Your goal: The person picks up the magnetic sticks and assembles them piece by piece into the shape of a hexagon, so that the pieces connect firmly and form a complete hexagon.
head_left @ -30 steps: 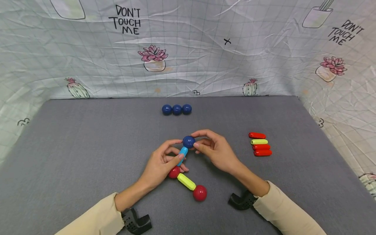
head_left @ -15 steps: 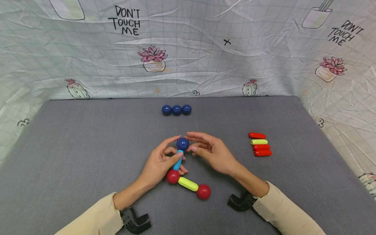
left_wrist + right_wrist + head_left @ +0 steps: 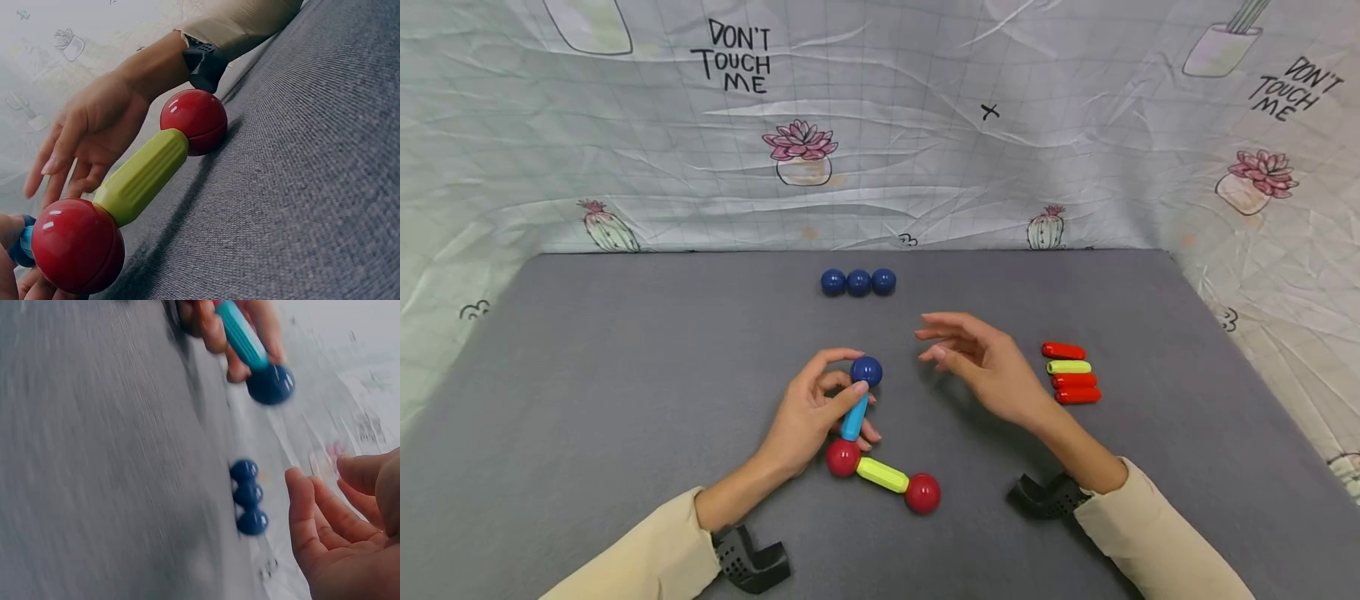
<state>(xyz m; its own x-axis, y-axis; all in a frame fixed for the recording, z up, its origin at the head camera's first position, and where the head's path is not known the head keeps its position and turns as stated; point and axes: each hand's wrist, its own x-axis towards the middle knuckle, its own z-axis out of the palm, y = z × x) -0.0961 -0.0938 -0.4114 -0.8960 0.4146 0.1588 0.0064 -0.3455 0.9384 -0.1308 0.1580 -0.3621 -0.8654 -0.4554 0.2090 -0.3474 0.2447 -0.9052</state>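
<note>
Printed cloth [image 3: 917, 167] is backing the gray table [image 3: 685, 358]; well inside its far edge, the left hand [image 3: 801, 417] is pinching the light-blue stick [image 3: 853, 419], apparently steadying the ball-and-stick chain [image 3: 882, 474]. Nearer the right edge, the right hand [image 3: 996, 367] is hovering, fingers relaxed, empty.

In the left hand [image 3: 801, 414], grips a light-blue rod [image 3: 853, 419] between a blue ball [image 3: 867, 372] and a red ball [image 3: 843, 458] linked by a yellow rod [image 3: 882, 474] to a second red ball [image 3: 922, 493], and poises the right hand [image 3: 988, 367] between these and four loose rods [image 3: 1069, 367].
</note>
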